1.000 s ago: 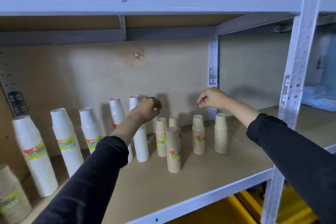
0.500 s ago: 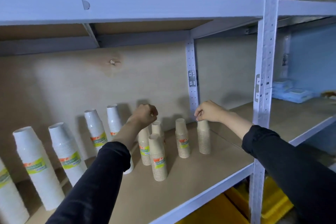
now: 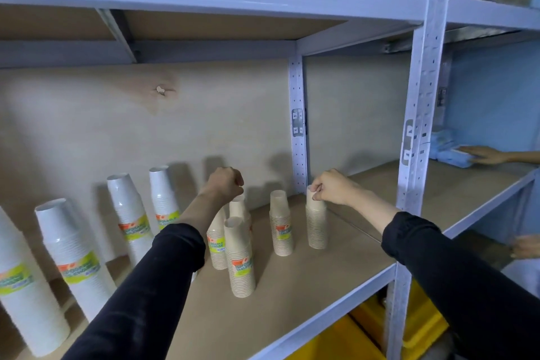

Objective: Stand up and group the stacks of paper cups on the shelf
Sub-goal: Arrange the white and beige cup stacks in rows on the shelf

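Head view: my right hand (image 3: 333,187) pinches the top rim of the end brown stack (image 3: 316,223). That stack stands upright on the shelf (image 3: 306,304), close to the rear post (image 3: 297,126) and a little apart from the next brown stack (image 3: 281,229). My left hand (image 3: 225,184) is curled into a fist just above the 3 brown stacks (image 3: 241,260) bunched at the middle. I cannot tell whether it grasps a wrapper, a cup top or nothing.

The main risk I see is in that high pinch. Pulled sideways from the top, the tall, narrow stack could pivot on its base and tip into its neighbour, and the close-set group beyond could go over one after another. If the wrap is loose, only the top cups might lift away.

My left sleeve (image 3: 163,266) crosses right in front of the white stacks (image 3: 76,260), which look tilted, though the wide lens may cause that. A careless elbow there could knock 1 down.
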`<state>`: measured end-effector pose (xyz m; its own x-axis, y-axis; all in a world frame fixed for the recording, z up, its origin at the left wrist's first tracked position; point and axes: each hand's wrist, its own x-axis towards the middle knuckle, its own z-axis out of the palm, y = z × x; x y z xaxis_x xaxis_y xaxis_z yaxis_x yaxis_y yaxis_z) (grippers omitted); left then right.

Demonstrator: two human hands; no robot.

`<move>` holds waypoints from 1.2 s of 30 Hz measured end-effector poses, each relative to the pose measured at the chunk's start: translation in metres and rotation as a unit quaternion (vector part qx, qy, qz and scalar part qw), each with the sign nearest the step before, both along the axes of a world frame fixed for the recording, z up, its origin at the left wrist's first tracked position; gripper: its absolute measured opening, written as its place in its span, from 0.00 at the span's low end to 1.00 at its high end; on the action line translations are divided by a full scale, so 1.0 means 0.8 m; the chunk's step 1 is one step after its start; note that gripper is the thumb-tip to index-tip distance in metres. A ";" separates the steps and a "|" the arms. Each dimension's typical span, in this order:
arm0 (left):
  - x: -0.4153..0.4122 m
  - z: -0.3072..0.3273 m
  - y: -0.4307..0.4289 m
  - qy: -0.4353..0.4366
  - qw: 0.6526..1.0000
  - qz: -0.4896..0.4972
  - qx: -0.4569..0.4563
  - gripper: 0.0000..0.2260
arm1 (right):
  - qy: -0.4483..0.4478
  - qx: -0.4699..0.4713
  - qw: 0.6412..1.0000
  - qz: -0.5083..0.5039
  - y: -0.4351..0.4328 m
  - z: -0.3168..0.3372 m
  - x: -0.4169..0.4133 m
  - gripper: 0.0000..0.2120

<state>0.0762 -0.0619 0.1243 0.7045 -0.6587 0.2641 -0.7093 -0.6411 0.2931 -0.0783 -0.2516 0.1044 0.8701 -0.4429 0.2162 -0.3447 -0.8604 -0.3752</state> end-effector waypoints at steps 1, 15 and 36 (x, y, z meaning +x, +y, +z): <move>0.002 -0.001 -0.004 0.001 1.000 0.001 0.003 0.12 | 0.000 0.000 1.000 -0.002 -0.003 -0.002 0.003 0.12; 0.037 -0.041 -0.046 0.047 0.994 0.066 0.071 0.19 | 0.033 -0.027 0.997 -0.063 -0.032 -0.033 0.057 0.13; 0.033 -0.033 -0.029 0.068 0.993 -0.088 0.029 0.07 | 0.042 -0.001 0.999 0.010 -0.048 -0.017 0.040 0.09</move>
